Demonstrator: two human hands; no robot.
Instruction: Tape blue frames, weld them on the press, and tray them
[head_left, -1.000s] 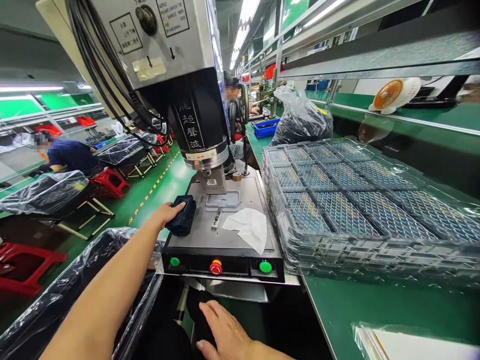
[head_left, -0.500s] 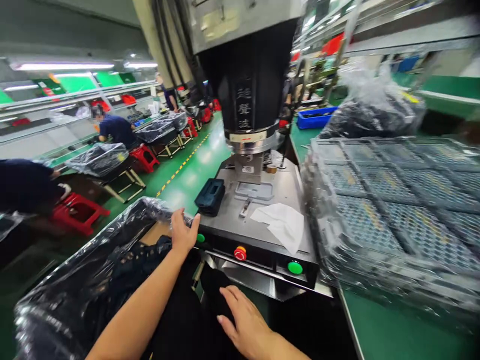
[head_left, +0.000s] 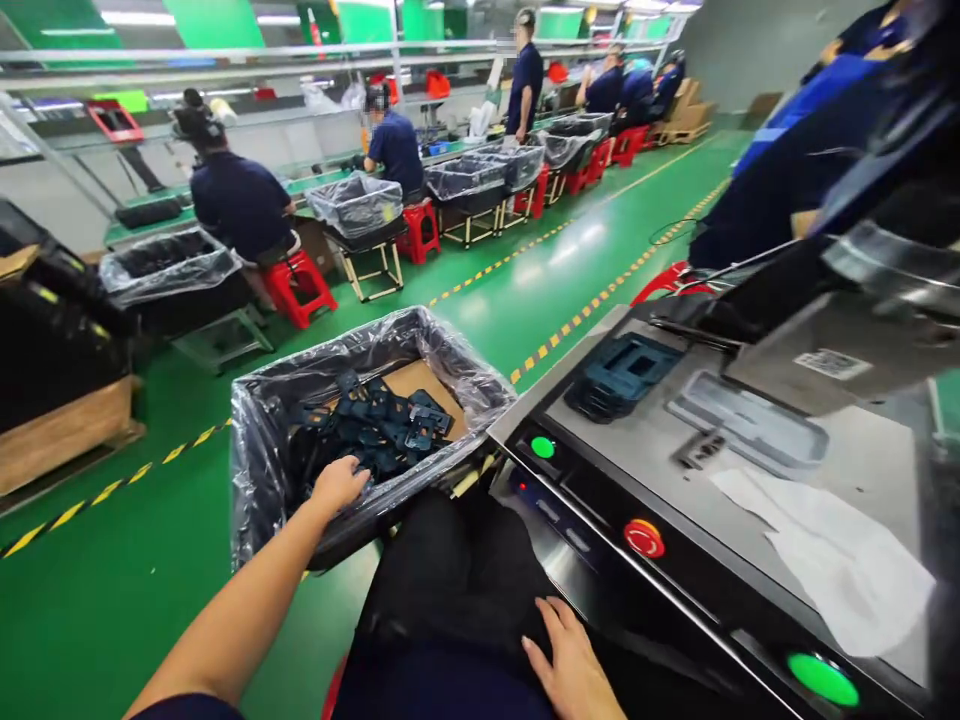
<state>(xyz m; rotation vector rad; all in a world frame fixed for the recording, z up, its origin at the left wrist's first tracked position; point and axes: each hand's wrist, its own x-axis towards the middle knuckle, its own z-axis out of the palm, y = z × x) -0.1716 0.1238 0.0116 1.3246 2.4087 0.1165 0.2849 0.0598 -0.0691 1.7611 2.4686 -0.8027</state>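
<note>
My left hand [head_left: 340,486] reaches into a plastic-lined bin [head_left: 259,460] at its near side, by a heap of dark blue-black plastic parts [head_left: 379,425]. Its fingers point down and partly curl; whether they grip a part is hidden. My right hand [head_left: 568,660] rests on my right thigh, fingers spread, holding nothing. To the right, on the machine's metal table [head_left: 592,445], lie a dark moulded part [head_left: 626,372], a grey fixture [head_left: 750,420], a small metal piece [head_left: 699,452] and a white cloth [head_left: 832,560].
Green buttons [head_left: 543,447] and a red stop button [head_left: 644,538] line the machine's front edge. The machine's head [head_left: 832,350] overhangs the fixture. Beyond the bin, seated people [head_left: 236,200] work beside lined bins [head_left: 356,210] and red stools [head_left: 300,288].
The view has swung left toward the bin. My left hand has moved from beside the machine's left green button down into the bin. My right hand remains over my lap.
</note>
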